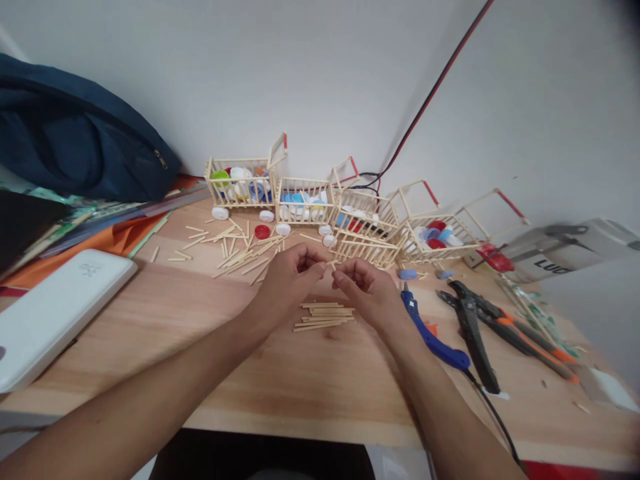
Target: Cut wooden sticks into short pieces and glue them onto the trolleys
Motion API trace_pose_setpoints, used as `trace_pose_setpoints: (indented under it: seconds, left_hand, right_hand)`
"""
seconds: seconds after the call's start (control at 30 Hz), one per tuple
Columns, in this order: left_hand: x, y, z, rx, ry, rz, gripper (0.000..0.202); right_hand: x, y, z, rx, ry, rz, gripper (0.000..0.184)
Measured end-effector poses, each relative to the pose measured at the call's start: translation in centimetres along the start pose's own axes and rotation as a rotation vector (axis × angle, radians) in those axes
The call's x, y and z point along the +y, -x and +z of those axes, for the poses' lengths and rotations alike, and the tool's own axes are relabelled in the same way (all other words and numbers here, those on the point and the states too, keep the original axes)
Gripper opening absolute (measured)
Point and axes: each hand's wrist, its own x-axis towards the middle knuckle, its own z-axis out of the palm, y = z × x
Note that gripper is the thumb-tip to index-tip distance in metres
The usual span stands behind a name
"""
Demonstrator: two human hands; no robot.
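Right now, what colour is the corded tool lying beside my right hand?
The corded tool is mostly blue, seen best in the head view.

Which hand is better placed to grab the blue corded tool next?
Probably your right hand: the blue corded tool lies just to its right, while your left hand is farther away.

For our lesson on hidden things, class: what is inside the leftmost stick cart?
Inside the leftmost stick cart are a lime-green cap, white caps and blue caps. The bottom of the pile cannot be seen: upper caps and the cart's slatted side cover it.
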Motion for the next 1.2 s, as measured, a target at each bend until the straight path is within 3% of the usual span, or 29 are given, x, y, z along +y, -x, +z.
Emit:
trace_pose_setpoints:
  seconds: [0.63, 0.83, 0.97, 1.2]
  left_hand:
    - [-0.3, 0.3, 0.1, 0.047, -0.009, -0.064, 0.012]
    - [-0.3, 0.1, 0.0, 0.058, 0.026, -0.109, 0.014]
    - [-0.5, -0.1, 0.0, 0.076, 0.083, -0.148, 0.016]
    - [-0.6, -0.2, -0.2, 0.084, 0.078, -0.169, 0.019]
  right_hand:
    - [-0.1, 0.3, 0.6, -0.009, 0.015, 0.002, 0.018]
    - [-0.1, 0.1, 0.0, -0.041, 0.055, -0.025, 0.024]
    - [0.2, 0.0, -0.5, 0.012, 0.052, -0.064, 0.030]
    - [0.5, 0.1, -1.5, 0.039, 0.295, -0.068, 0.020]
